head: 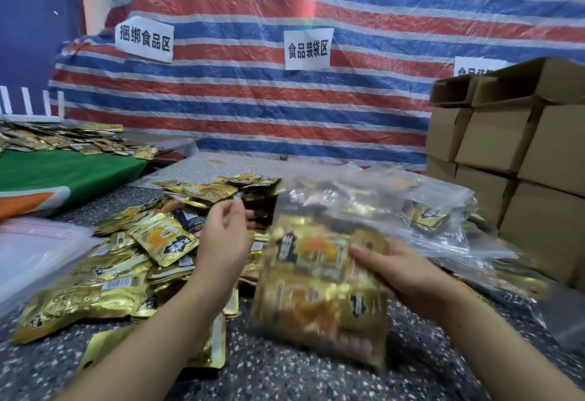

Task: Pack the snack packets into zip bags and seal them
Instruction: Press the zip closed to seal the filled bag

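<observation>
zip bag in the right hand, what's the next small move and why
Probably bring the left hand over to the top of the zip bag and pinch its mouth for sealing. The bag, held by the right hand, already looks full of gold packets, and the left hand hovers over the loose packets holding nothing. Motion blur hides the zip.

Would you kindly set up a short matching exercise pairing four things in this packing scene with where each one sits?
Things:
1. Filled zip bag
2. Loose gold snack packets
3. Cardboard boxes
4. Empty zip bags

Places:
A. Stacked at the far right
B. Heaped on the speckled table, under the left hand
C. Piled flat at the left edge
D. Held in the right hand, in front of the person

Pairs: 1-D, 2-B, 3-A, 4-C
</observation>
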Demonstrator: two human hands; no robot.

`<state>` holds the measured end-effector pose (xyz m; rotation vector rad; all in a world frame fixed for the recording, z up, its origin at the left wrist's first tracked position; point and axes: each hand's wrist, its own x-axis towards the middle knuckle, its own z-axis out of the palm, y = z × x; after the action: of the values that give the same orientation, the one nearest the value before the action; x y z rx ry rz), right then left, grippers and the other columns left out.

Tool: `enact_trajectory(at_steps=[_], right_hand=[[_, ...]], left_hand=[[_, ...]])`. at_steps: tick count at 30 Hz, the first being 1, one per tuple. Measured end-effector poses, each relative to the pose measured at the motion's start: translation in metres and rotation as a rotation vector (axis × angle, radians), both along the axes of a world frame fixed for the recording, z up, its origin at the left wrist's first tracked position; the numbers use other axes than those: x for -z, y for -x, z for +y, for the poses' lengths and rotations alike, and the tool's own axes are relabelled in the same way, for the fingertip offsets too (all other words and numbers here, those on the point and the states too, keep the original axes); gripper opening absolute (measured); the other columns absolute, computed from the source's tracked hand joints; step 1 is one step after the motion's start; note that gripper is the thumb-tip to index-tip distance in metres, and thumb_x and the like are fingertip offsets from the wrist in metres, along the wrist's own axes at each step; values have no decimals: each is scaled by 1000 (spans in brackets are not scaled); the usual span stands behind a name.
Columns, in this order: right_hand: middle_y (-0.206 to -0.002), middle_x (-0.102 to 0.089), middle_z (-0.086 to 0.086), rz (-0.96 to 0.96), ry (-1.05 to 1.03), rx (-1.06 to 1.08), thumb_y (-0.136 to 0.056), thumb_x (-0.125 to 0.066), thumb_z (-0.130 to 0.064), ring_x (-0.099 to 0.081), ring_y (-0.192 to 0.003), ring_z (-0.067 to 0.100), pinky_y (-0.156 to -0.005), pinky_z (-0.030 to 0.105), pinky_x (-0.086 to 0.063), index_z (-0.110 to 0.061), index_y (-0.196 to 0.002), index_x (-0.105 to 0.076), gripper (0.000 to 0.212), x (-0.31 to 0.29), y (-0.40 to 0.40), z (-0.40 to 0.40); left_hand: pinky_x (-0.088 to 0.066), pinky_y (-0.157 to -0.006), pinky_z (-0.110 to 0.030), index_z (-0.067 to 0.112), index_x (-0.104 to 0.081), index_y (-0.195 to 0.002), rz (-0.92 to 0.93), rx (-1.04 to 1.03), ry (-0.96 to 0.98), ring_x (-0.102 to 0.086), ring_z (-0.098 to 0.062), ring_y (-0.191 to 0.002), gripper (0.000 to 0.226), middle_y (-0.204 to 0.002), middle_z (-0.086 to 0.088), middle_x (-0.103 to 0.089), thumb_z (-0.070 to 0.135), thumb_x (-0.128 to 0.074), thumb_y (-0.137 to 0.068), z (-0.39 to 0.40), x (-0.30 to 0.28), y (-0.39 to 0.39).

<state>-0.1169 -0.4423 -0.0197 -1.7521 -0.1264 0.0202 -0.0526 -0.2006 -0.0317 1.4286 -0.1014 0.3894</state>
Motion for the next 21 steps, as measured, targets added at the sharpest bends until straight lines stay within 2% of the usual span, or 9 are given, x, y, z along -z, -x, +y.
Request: enact_trajectory(at_steps=[2,4,7,9,14,15,17,19,21], right_hand=[[-70,-65,16,-52,-159,225,-90,-64,-26,-58,-53,23,-53,34,-45,1,-107,-65,32,-14,-16,0],[-78,-63,12,-51,-331,372,-99,-57,-26,-56,-55,19,-50,31,-48,-1,-105,-62,26,-36,-40,-4],[-84,-58,3,-98,-537,417,-104,-48,-31,-51,-61,10,-44,18,-45,-13,-101,-59,21,-75,-75,-16],[-85,-57,6,-137,-679,424,-107,-43,-25,-54,-65,12,-42,18,-49,-10,-98,-55,22,-93,-96,-26],[-95,-71,19,69,-647,484,-108,-28,-6,-72,-82,19,-74,18,-56,7,-136,-45,36,-77,-128,-41],[-90,-71,19,93,-635,494,-108,-29,-6,-71,-78,18,-67,18,-57,8,-132,-48,34,-74,-131,-42],[-63,-69,15,115,-644,496,-108,-34,-9,-69,-53,15,-47,18,-55,10,-108,-55,28,-72,-134,-46],[-49,-65,11,117,-656,509,-106,-42,-10,-64,-39,11,-43,17,-53,7,-87,-54,29,-74,-134,-48],[-53,-66,13,107,-692,480,-104,-47,-8,-66,-42,12,-46,18,-54,5,-86,-55,23,-77,-130,-50]], left_hand=[[-52,-78,-35,29,-54,-103,-23,-54,0,-64,-15,-98,23,-105,4,-65,40,-34,-105,1,-1,1],[-54,-82,-43,34,-52,-97,-38,-84,-34,-64,-17,-96,22,-103,5,-65,40,-32,-106,1,-2,4],[-54,-85,-49,35,-52,-95,-49,-84,-76,-64,-18,-92,23,-100,5,-63,40,-32,-105,-1,-1,7],[-55,-86,-48,34,-52,-97,-44,-59,-103,-64,-15,-90,22,-101,5,-63,39,-32,-105,-3,0,9],[-58,-79,-42,34,-52,-97,-16,0,-117,-66,-12,-79,17,-99,3,-64,35,-37,-105,-5,4,8],[-58,-78,-41,33,-52,-99,-10,12,-108,-66,-12,-77,16,-98,3,-65,34,-38,-105,-5,4,8],[-58,-75,-38,32,-54,-99,-5,25,-108,-67,-10,-73,15,-96,3,-66,33,-39,-105,-4,5,7],[-57,-73,-37,32,-54,-98,0,30,-125,-67,-7,-68,15,-95,4,-66,33,-40,-104,-4,6,7],[-57,-72,-37,32,-54,-98,5,29,-141,-66,-5,-65,15,-94,4,-66,33,-40,-104,-4,6,8]])
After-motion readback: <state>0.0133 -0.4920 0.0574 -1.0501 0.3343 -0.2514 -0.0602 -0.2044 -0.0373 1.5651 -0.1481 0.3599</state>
